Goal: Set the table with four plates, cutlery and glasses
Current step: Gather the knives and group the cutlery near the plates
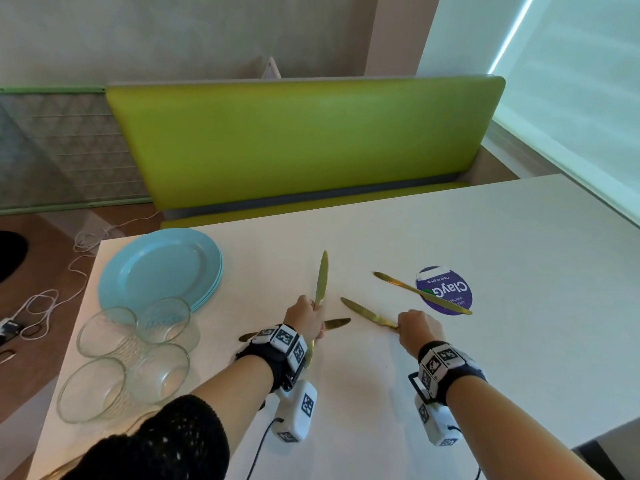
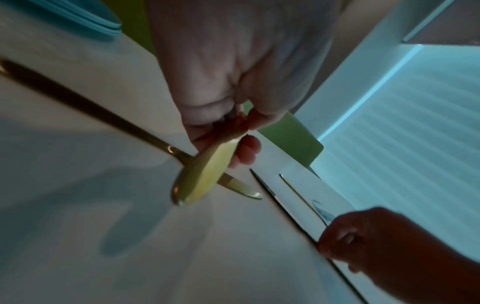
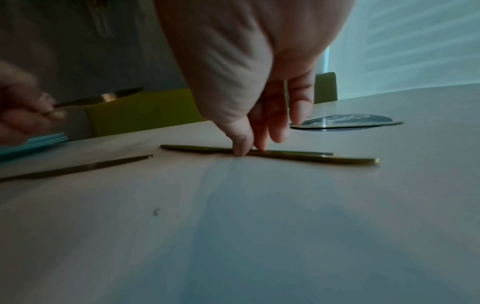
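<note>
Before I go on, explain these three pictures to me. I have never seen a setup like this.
There is no machine here. A person is setting a table while wearing three cameras. The wide picture comes from the head and looks down at both arms. The other two come from a camera on each wrist, looking along the hand. The checkered blocks on the wrists are part of that gear.

On the white table are stacked blue plates, four glasses and four gold knives. The left hand holds the raised knife above the table. The near knife lies flat under that hand. The right hand pinches the middle knife, which lies on the table. The far knife lies across a round purple sticker. A green bench stands behind the table.
</note>
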A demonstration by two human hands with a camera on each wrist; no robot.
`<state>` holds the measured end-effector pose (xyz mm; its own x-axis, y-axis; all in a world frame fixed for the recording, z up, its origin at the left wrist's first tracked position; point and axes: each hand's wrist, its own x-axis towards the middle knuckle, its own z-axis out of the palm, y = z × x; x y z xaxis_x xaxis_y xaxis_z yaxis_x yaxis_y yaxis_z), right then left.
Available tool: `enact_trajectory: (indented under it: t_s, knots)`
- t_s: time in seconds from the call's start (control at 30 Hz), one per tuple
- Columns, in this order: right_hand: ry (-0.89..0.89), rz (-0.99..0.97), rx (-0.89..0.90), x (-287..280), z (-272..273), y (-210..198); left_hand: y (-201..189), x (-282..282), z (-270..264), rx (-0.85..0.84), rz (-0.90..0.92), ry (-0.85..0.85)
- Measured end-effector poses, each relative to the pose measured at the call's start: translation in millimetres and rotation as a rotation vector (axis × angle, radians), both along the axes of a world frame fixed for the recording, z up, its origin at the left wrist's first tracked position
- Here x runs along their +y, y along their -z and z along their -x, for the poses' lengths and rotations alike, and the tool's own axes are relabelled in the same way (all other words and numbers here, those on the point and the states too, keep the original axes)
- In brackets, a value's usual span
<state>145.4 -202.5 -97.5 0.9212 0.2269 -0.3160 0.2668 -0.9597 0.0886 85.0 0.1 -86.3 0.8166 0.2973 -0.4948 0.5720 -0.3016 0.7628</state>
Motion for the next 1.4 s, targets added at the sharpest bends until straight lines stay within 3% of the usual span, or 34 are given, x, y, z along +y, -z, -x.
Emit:
enact_trajectory:
  t_s: [0.13,0.27,0.43,0.57,0.77,1.07,1.23,1.4]
  knots:
    - [-0.010,-0.016,-0.013,0,2,-3,2,0,-8,-0.009,0.093,-0.073]
    - [0.140,-0.122,0.049,4,-2,-7,3,-1,-15,-0.005,0.177,-0.093]
    - [0.318,-0.564,0.191,24,-11,-14,5,-3,-20,0.014,0.217,-0.067]
    - [0.475,-0.897,0.452,45,-9,-17,7,-8,-21,0.000,0.316,-0.120]
    - [0.558,-1.109,0.599,70,-1,-13,6,-8,-21,-0.008,0.338,-0.052]
    - [0.526,-0.994,0.540,95,3,-10,13,-1,-23,0.003,0.389,-0.040]
    - [0.416,-0.899,0.471,93,-7,-16,17,0,-26,-0.015,0.356,-0.100]
    - [0.275,-0.452,0.130,64,-44,-13,18,8,-27,-0.016,0.327,-0.121]
